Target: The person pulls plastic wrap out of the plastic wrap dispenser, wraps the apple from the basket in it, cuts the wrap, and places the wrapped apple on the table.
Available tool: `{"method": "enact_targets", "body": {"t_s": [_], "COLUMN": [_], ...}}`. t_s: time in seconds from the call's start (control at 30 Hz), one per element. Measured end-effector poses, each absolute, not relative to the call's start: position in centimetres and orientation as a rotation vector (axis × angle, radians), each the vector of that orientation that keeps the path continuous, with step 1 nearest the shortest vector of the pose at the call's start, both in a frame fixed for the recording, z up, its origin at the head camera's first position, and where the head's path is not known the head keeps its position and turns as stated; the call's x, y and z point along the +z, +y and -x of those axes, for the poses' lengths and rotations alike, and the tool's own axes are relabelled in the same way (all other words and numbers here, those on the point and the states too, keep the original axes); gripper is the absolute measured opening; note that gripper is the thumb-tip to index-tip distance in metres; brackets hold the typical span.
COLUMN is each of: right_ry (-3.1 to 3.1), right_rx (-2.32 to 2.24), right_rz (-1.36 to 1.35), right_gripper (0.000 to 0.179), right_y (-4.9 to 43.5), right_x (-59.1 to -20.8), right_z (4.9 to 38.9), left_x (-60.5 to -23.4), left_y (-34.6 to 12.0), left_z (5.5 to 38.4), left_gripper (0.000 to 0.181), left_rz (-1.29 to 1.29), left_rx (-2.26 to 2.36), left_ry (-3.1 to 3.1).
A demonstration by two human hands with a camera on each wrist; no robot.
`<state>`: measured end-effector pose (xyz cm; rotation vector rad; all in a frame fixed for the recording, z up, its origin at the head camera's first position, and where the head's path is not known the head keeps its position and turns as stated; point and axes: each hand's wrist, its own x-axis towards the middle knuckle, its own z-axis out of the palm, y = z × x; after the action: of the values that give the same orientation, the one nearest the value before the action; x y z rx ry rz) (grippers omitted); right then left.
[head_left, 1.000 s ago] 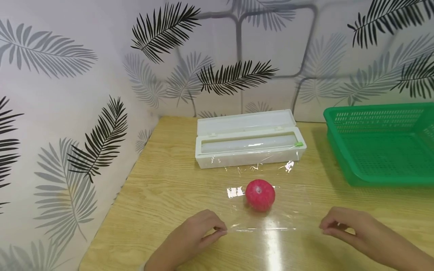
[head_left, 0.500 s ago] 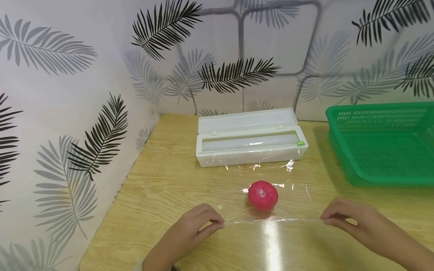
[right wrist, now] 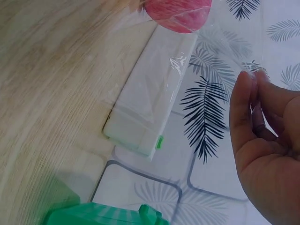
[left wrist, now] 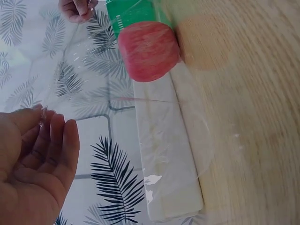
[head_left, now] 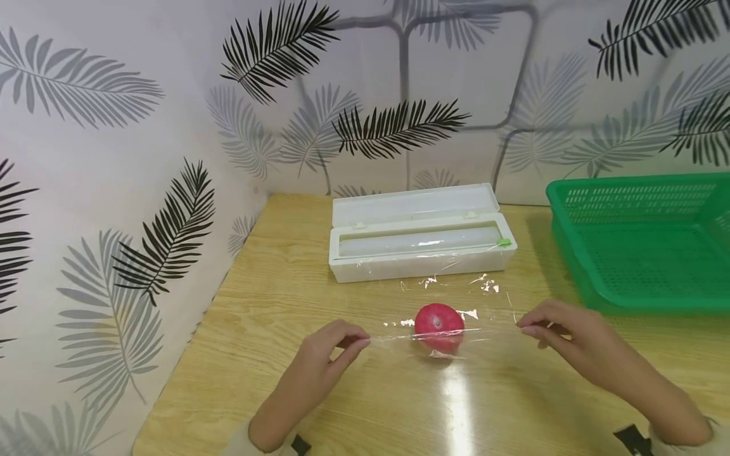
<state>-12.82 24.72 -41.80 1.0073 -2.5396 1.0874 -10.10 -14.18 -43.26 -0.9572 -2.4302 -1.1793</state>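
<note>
A red apple sits on the wooden table, stem side up in the head view. Transparent cling film stretches from the white box toward me and spans the space between both hands. My left hand, left of the apple, pinches one corner of the film between thumb and fingers. On the other side, my right hand pinches the opposite corner. The film's near edge crosses in front of the apple in the head view. In the left wrist view, the apple shows through the film above the hand.
The box's lid is raised, a film roll lies inside, and a green slider sits at its right end. A green plastic basket stands at the right. Leaf-patterned wall covering borders the table's back and left.
Both hands have moved away from me and slightly up in the head view, bringing the film's near edge from in front of the apple to across it. The apple and box stay put.
</note>
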Motion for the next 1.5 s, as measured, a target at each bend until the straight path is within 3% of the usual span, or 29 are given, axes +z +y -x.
{"method": "enact_targets", "body": {"t_s": [0.5, 0.97, 1.5], "right_ry": [-2.513, -2.543, -2.673], "right_rx": [1.160, 1.153, 1.098], "right_rz": [-0.866, -0.732, -0.655], "right_gripper": [0.016, 0.012, 0.006], "right_y": [23.1, 22.8, 22.1], "right_x": [-43.0, -44.9, -46.0], "right_z": [15.5, 16.7, 17.6], "left_x": [-43.8, -44.0, -45.5], "left_y": [-14.0, -13.2, -13.0], "left_z": [11.8, 12.5, 14.1], "left_gripper": [0.009, 0.009, 0.012], "left_rz": [0.719, 0.625, 0.333], "left_rx": [-1.152, -1.109, -1.112], "left_ry": [-2.459, -2.459, -2.716]}}
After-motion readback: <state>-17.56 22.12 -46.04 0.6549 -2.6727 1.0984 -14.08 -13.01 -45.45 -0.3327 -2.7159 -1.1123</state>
